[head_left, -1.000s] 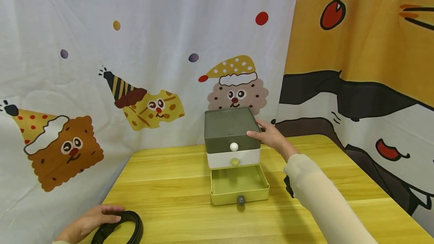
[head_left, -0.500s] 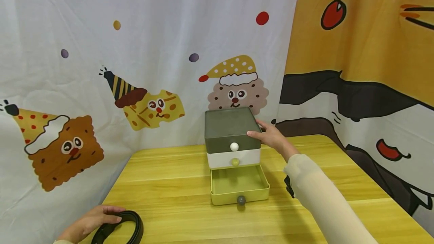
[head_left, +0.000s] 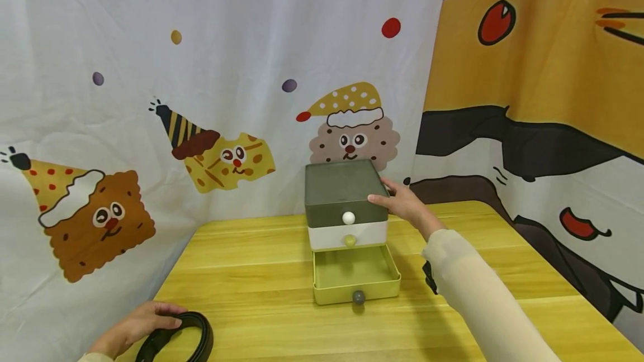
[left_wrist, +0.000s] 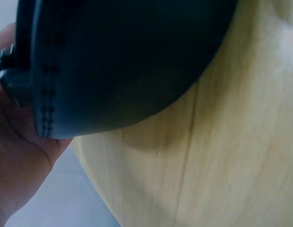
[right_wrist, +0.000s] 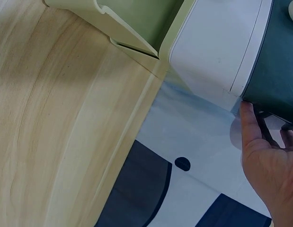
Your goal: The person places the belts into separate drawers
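Observation:
A black belt, coiled into a loop, is in my left hand at the table's lower left. The left wrist view shows the dark strap with stitching at its edge and a small metal part against the palm. My right hand rests on the right side of a small drawer box, thumb near the front top corner, fingers reaching along the side. The box has a dark green top level, a white middle one and a pulled-out light green bottom drawer with nothing in it and a grey knob.
The box stands toward the back of a yellow wood-grain table. Close behind the table hangs a white curtain printed with cartoon snacks; a cartoon-animal cloth hangs on the right. A black object shows beside my right sleeve.

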A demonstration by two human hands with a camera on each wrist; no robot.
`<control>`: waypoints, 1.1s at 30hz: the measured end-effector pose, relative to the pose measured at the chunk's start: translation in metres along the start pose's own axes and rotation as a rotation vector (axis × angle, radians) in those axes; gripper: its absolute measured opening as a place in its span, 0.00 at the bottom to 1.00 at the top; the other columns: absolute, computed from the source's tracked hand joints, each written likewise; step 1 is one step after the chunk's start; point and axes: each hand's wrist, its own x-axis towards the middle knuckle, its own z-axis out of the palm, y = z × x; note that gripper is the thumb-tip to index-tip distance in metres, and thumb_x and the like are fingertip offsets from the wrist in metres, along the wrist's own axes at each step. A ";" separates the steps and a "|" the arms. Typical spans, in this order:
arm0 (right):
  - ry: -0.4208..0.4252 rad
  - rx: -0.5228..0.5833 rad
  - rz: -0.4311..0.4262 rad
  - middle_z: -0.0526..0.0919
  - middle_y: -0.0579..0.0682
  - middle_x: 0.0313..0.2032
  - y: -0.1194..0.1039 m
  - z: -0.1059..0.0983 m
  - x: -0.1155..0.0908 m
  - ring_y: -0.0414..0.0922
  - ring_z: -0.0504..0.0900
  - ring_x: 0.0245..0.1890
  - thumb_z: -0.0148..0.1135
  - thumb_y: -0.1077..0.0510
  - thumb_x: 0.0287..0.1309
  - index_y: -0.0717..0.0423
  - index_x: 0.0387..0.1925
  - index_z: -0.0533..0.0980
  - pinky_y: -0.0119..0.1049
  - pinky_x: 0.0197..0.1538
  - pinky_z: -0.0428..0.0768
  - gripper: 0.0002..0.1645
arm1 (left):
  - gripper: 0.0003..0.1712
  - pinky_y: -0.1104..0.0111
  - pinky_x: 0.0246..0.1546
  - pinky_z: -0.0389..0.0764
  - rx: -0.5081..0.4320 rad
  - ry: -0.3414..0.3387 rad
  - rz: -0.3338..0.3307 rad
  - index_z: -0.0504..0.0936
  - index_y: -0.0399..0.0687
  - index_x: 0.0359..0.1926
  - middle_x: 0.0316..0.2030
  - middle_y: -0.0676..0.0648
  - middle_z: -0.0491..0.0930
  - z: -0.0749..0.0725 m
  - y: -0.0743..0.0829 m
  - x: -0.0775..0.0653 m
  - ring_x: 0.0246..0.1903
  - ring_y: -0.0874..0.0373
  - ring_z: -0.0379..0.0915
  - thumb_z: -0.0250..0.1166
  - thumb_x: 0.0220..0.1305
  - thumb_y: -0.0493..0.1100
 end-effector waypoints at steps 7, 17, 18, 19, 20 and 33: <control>-0.003 0.018 -0.004 0.44 0.65 0.76 0.000 0.000 -0.001 0.61 0.62 0.69 0.64 0.36 0.61 0.48 0.80 0.43 0.52 0.63 0.72 0.58 | 0.23 0.47 0.50 0.76 0.028 0.048 -0.017 0.79 0.26 0.54 0.50 0.36 0.81 0.001 0.001 0.002 0.50 0.42 0.76 0.65 0.67 0.42; -0.007 0.047 0.003 0.44 0.65 0.76 0.001 0.000 0.000 0.61 0.63 0.69 0.65 0.37 0.61 0.47 0.80 0.42 0.52 0.63 0.71 0.58 | 0.25 0.48 0.44 0.79 0.040 0.195 -0.128 0.81 0.32 0.54 0.50 0.38 0.81 0.010 0.018 0.009 0.48 0.45 0.77 0.70 0.62 0.45; -0.006 0.048 0.004 0.44 0.65 0.76 0.002 0.000 0.000 0.61 0.63 0.69 0.65 0.37 0.61 0.47 0.80 0.43 0.52 0.64 0.71 0.58 | 0.25 0.49 0.43 0.80 0.043 0.206 -0.125 0.81 0.32 0.54 0.50 0.38 0.81 0.012 0.020 0.010 0.47 0.46 0.78 0.70 0.62 0.45; -0.006 0.048 0.004 0.44 0.65 0.76 0.002 0.000 0.001 0.61 0.63 0.69 0.65 0.36 0.61 0.47 0.80 0.43 0.52 0.64 0.71 0.58 | 0.25 0.50 0.42 0.80 0.042 0.218 -0.121 0.81 0.32 0.54 0.50 0.39 0.81 0.013 0.022 0.011 0.46 0.47 0.78 0.70 0.61 0.45; -0.007 0.047 0.003 0.44 0.65 0.76 0.002 0.000 0.001 0.61 0.62 0.69 0.65 0.36 0.61 0.47 0.80 0.43 0.52 0.64 0.71 0.58 | 0.25 0.51 0.41 0.80 0.045 0.225 -0.111 0.81 0.32 0.54 0.49 0.39 0.81 0.015 0.025 0.012 0.45 0.48 0.78 0.70 0.61 0.45; -0.010 0.050 0.002 0.43 0.64 0.76 0.003 0.000 0.002 0.61 0.62 0.70 0.64 0.36 0.61 0.46 0.80 0.43 0.52 0.64 0.71 0.58 | 0.22 0.57 0.33 0.82 -0.044 0.355 -0.009 0.81 0.34 0.54 0.45 0.42 0.80 0.041 0.053 0.034 0.37 0.54 0.76 0.70 0.58 0.38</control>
